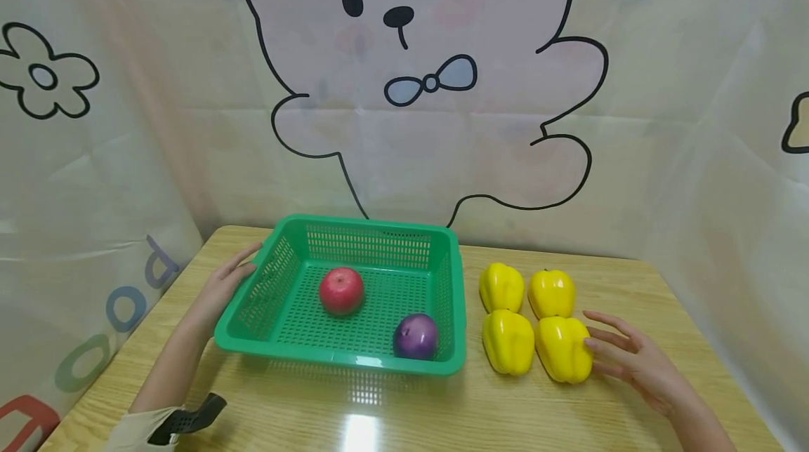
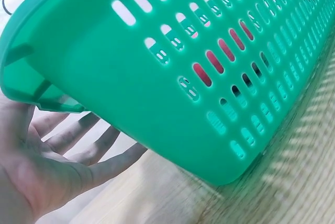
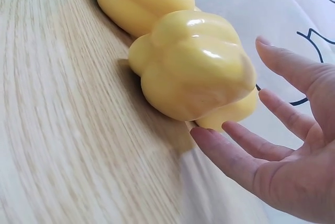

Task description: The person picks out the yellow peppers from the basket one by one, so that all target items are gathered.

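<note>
My left hand [image 1: 226, 282] is at the left side of a green plastic basket [image 1: 341, 362], its fingers reaching along the outside of the rim. From the left wrist, those fingers [image 2: 112, 169] show spread and fairly straight beside the basket wall [image 2: 104, 62]. Inside the basket lie a red apple [image 1: 341, 291] and a round purple vegetable or fruit [image 1: 416, 337]. My right hand [image 1: 638, 361] is spread at the right side of the nearest yellow bell pepper [image 1: 564, 350]. The right wrist view has the thumb and fingers apart around the near side of that pepper [image 3: 193, 67], with nothing gripped.
More yellow bell peppers stand grouped with it: one [image 1: 508, 342] at front left, others [image 1: 502, 288] behind. A wooden table [image 1: 417, 410] carries everything. Printed cloth [image 1: 505, 157] hangs behind and at both sides. A black strap [image 1: 188, 420] is on the left wrist.
</note>
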